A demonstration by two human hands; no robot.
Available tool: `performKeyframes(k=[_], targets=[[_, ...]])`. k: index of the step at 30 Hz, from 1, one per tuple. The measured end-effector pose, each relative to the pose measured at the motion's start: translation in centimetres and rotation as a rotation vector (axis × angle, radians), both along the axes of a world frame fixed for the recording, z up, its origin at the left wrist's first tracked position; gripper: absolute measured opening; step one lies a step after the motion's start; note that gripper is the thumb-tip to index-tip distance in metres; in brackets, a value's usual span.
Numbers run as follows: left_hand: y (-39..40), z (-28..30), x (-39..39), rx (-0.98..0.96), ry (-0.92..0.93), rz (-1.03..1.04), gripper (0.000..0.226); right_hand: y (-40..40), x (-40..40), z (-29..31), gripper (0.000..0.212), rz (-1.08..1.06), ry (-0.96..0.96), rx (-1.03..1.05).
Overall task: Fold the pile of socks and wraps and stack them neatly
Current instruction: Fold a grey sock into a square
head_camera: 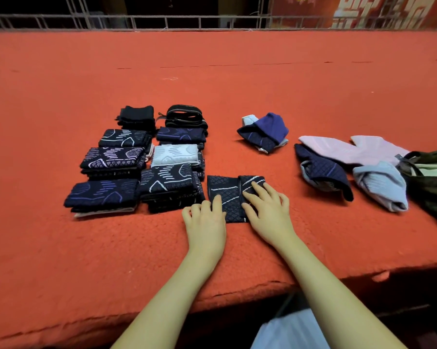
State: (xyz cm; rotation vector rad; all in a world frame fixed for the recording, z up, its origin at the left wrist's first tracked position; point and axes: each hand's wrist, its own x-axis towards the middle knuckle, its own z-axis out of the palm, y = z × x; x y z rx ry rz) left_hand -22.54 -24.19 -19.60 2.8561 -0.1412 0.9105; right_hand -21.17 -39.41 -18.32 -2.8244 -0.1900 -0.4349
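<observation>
Step in hand: folding one dark patterned sock (231, 197) on the red fleece surface (237, 96), just right of the folded stacks (137, 162).
Left hand (206, 222): fingers loosely bent, tips resting on the sock's near left edge; no pinch visible.
Right hand (267, 210): fingers straight and spread, pressing the sock's right part flat.
Sock state: laid flat, with an upright crease line between the two hands; judged partly folded.
Next move, judged: fold one part over along the crease, square the edges, then lift the sock onto a stack at left without shifting the stacks.
Unfolded items: a crumpled blue and navy bundle (264, 133) farther right; pink socks (351, 149), a navy quilted sock (323, 170) and a pale blue sock (381, 185) at right.
Materials: soft knit, limp, with raised diamond texture and pale line motifs; the surface is napped and should grip the fabric.
Stacks: flat rectangular packets, several layers each, in two columns running near to far.
Other: a dark green bag (429, 172) at the right edge.
</observation>
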Motion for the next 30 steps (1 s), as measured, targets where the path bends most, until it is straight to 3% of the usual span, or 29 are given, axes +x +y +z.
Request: performKeyframes(k=[4, 8, 11, 14, 18, 24, 27, 30], targets=[[-0.7, 0.3, 0.1, 0.004, -0.130, -0.074, 0.045, 0.3, -0.1, -0.2, 0.043, -0.070, -0.050, 0.030], [-1.7, 1.5, 0.8, -0.191, -0.196, -0.279, 0.046, 0.1, 0.0, -0.1, 0.042, -0.088, -0.026, 0.039], [-2.7, 2.5, 1.2, -0.461, -0.009, -0.596, 0.056, -0.4, 0.1, 0.5, 0.055, -0.129, 0.009, 0.333], [-3.5, 3.2, 1.4, -0.708, 0.288, -0.787, 0.061, -0.5, -0.4, 0.8, 0.061, -0.236, -0.114, 0.618], [-3.7, 3.1, 2.4, -0.842, 0.180, -0.816, 0.042, -0.5, -0.8, 0.6, 0.059, -0.235, -0.185, 0.603], [-2.5, 3.8, 4.6, -0.454, 0.051, -0.838, 0.047, -0.6, -1.5, 0.5, 0.037, -0.125, -0.341, 0.545], [-2.1, 3.3, 5.8, -0.177, 0.017, -0.687, 0.056, -0.7, -1.5, 0.4, 0.035, -0.072, -0.339, 0.503], [-2.0, 2.8, 6.1, -0.098, 0.145, -0.483, 0.072, -0.7, -1.1, -0.2, 0.028, -0.137, -0.335, 0.475]])
